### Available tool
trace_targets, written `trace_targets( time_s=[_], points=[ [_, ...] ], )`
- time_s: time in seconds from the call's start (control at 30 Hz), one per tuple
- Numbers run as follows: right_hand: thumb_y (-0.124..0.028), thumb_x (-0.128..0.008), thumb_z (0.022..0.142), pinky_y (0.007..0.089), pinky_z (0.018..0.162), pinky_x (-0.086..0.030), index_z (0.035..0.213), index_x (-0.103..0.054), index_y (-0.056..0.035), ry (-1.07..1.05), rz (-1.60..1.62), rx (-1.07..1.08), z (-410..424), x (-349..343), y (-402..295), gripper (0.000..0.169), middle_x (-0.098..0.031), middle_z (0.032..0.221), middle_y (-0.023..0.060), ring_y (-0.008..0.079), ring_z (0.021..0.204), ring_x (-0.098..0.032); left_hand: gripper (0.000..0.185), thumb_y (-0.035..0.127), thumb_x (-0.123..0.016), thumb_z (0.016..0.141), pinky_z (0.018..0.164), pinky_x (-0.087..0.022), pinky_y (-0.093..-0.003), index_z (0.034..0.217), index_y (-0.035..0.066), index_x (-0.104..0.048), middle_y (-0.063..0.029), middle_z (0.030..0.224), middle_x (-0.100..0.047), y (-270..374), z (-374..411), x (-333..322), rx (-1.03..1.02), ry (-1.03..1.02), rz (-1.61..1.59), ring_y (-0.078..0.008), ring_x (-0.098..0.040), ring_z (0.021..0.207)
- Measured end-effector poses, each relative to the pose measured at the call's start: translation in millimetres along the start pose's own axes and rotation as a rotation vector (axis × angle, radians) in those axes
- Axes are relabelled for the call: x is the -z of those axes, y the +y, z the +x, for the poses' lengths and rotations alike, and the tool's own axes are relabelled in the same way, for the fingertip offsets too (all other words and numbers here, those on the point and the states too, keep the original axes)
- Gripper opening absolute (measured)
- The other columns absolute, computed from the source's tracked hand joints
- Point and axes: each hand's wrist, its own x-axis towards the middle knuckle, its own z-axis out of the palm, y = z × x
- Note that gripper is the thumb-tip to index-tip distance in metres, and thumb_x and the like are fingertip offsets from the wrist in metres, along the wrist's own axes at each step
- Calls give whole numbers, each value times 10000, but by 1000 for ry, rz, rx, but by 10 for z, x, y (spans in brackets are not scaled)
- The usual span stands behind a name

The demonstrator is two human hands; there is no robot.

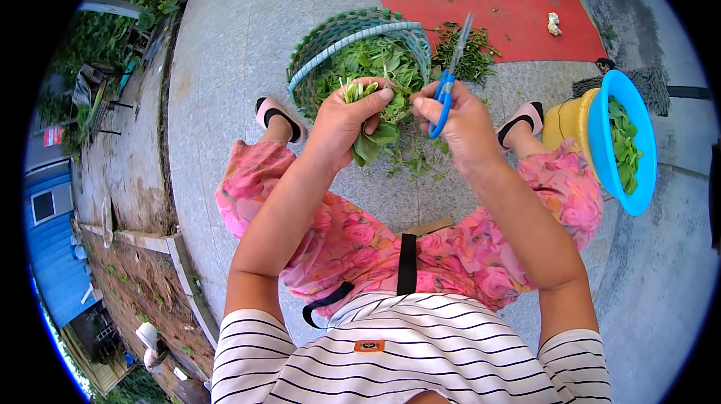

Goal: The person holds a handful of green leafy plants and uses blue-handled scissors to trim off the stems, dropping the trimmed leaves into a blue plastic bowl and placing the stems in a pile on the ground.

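Observation:
My left hand grips a bunch of leafy greens, pale cut stems showing above the fist and broad leaves hanging below. In my right hand is a pair of scissors with blue handles, its blades pointing up and away from me. The thumb and fingertips of that hand are pinched together beside the greens; whether they hold a small piece I cannot tell. Just beyond both hands stands a green woven basket with a pale blue-wrapped handle, heaped with loose leafy greens.
A pile of trimmed stems lies at the edge of a red mat. To the right, a blue basin with greens leans against a yellow bucket. Leaf scraps litter the paving between my feet. A mop head lies behind the basin.

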Motion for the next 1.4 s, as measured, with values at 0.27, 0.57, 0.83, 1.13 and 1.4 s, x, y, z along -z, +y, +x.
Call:
trace_targets(
  time_s=[0.27, 0.57, 0.83, 1.13, 1.4],
  points=[
    [-98, -694, 756, 203, 627, -402, 855, -573, -33, -135, -166, 62, 70, 38, -79, 169, -576, 780, -2, 55, 705, -511, 115, 104, -652, 803, 455, -317, -184, 901, 64, -605, 50, 677, -523, -42, -31, -2, 88, -105, 282, -35, -421, 526],
    [-142, -693, 758, 225, 609, -431, 864, -570, -67, -75, -2, 2, 70, 116, -194, 179, -590, 792, 18, 90, 729, -559, 125, 122, -630, 807, 507, -367, -189, 908, 51, -618, 53, 694, -539, -45, 105, 233, -70, 53, 652, -28, -446, 574],
    [-150, -681, 772, 217, 605, -432, 873, -587, -83, -58, 60, -101, 91, 135, -77, 153, -618, 798, 10, 88, 728, -589, 167, 124, -540, 887, 508, -343, -169, 1017, 51, -614, 47, 797, -571, 52, 20, 64, -465, 280, 362, -8, -425, 598],
    [-148, -672, 785, 226, 620, -448, 896, -577, -63, -73, 28, -51, 85, 110, -57, 169, -614, 803, 23, 101, 746, -596, 285, 242, -547, 901, 480, -334, -180, 1107, 45, -550, 23, 751, -545, -125, -34, -49, 43, -205, 199, -42, -433, 561],
    [-337, -660, 808, 211, 621, -424, 889, -548, -45, -101, -235, -1, 29, 146, -55, 323, -576, 777, 13, 84, 711, -549, 173, 223, -572, 882, 467, -303, -175, 937, 59, -591, 39, 721, -507, -36, -9, 51, 58, -56, 145, -32, -425, 602]
  ],
)
